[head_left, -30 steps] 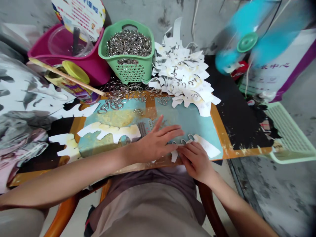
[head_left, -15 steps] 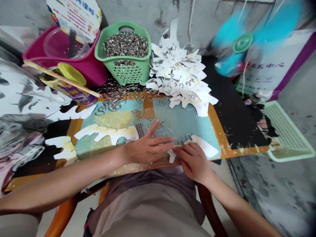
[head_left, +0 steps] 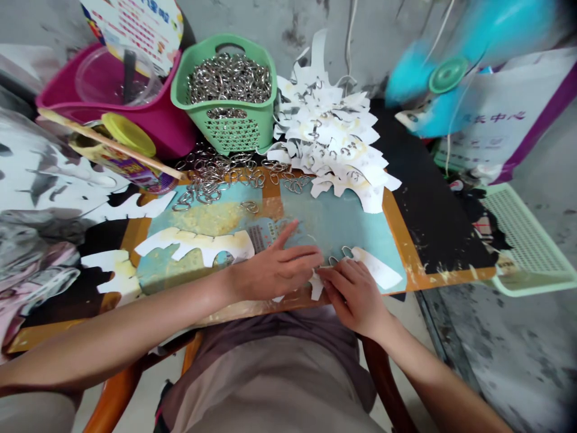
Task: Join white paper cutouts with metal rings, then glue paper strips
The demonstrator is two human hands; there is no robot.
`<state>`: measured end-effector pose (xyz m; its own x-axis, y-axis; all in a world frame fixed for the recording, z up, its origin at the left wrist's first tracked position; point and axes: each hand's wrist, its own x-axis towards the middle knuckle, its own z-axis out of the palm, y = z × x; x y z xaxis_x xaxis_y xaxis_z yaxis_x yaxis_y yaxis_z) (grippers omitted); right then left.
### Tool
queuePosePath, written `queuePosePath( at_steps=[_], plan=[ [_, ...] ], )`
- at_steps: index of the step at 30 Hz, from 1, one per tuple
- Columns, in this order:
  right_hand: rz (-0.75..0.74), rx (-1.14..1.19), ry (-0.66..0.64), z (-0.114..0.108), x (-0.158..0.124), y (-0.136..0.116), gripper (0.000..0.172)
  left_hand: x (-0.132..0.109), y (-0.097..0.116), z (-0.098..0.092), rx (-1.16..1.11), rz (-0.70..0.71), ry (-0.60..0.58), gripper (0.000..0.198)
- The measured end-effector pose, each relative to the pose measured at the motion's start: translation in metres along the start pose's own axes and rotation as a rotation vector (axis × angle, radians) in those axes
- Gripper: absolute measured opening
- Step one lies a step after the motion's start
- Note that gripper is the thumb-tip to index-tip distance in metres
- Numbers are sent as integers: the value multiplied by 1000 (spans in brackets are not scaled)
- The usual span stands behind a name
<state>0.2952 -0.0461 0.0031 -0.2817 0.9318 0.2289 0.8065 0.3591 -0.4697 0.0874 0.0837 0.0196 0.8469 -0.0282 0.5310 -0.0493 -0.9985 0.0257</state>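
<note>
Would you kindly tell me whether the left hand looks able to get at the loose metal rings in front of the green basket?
Probably yes: nothing upright appears to stand on the blue mat between the left hand and the loose metal rings, and the green basket sits behind them.

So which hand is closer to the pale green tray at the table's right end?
Right. The right hand is at the paper piece, left of the tray; the left hand is farther left, beyond the right hand.
</note>
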Motion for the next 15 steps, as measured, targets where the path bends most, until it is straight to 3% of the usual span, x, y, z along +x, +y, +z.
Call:
queuePosePath(
  at_steps=[4, 10, 15],
  plan=[
    [15, 24, 20, -1, -1, 1, 20, 0, -1, 1, -94, -92, -26, 17],
    [53, 34, 39, -1, 3, -4, 13, -3, 8, -7, -138, -149, -178, 21],
    [53, -120, 54, 1, 7, -12, 10, -10, 20, -3, -58, -219, -159, 25]
  ],
)
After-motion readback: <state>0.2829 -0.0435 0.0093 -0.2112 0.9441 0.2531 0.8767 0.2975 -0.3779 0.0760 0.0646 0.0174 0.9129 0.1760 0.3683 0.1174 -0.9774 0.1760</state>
